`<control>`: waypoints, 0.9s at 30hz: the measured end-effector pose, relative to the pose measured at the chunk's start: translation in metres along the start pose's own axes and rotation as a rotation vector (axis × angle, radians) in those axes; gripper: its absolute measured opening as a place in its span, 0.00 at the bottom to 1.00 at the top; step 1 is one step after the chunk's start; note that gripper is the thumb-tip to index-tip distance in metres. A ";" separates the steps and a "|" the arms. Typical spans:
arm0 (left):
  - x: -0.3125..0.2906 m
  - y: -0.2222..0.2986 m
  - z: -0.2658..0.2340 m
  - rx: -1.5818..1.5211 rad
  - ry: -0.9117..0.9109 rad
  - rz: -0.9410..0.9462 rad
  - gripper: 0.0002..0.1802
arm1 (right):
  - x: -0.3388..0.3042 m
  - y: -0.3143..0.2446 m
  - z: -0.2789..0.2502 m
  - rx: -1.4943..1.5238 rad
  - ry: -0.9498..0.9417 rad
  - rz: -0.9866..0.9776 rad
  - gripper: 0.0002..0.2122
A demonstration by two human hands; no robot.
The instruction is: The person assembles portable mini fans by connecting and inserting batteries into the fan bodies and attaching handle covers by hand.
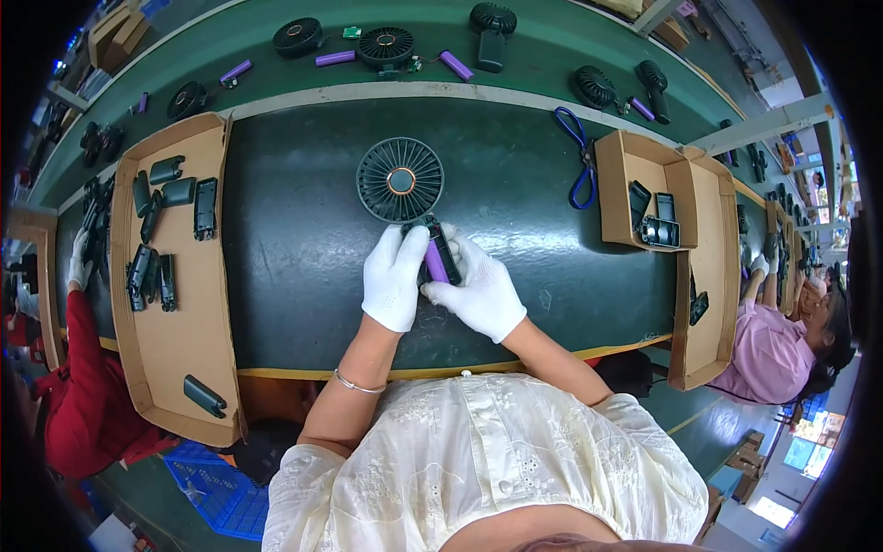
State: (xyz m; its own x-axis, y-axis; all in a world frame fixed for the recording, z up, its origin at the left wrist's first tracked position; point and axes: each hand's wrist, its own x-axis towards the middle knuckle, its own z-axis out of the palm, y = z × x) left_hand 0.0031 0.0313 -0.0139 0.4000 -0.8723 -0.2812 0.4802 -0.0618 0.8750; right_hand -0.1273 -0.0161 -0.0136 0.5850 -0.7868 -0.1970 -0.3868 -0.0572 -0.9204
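Observation:
A small black handheld fan (375, 175) with a round slatted head lies on the dark green table, its handle toward me. My left hand (394, 281), in a white glove, pinches the handle's left side just below the head. My right hand (483, 290), gloved too, wraps the handle's right side, where a black casing piece (445, 247) shows. Between the hands a purple cylindrical battery (436, 262) lies in the handle, partly covered by my fingers. Whether the casing piece is fully seated, I cannot tell.
At left, a cardboard tray (175, 340) holds several black casing parts. Blue-handled scissors (585, 161) lie beside a cardboard box (644, 147) with more casings. Beyond, a green conveyor belt (543, 55) carries fans and purple batteries. Co-workers sit on both sides.

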 end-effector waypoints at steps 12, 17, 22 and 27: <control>-0.002 -0.015 0.006 -0.015 0.010 0.001 0.12 | -0.009 -0.007 -0.009 -0.377 0.276 -0.248 0.10; -0.001 -0.019 0.004 0.092 -0.209 -0.008 0.15 | -0.007 0.000 -0.032 -0.184 0.182 -0.100 0.10; 0.001 -0.012 0.009 0.003 -0.285 -0.097 0.22 | -0.016 -0.010 -0.104 -0.425 0.391 -0.341 0.06; -0.006 -0.009 -0.011 0.392 -0.171 -0.004 0.16 | 0.002 0.032 -0.241 -1.039 0.635 -0.334 0.13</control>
State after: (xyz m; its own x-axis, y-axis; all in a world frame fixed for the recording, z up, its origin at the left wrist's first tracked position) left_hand 0.0050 0.0425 -0.0245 0.2476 -0.9374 -0.2448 0.1355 -0.2167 0.9668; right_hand -0.3101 -0.1670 0.0381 0.4288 -0.7800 0.4558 -0.8316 -0.5379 -0.1381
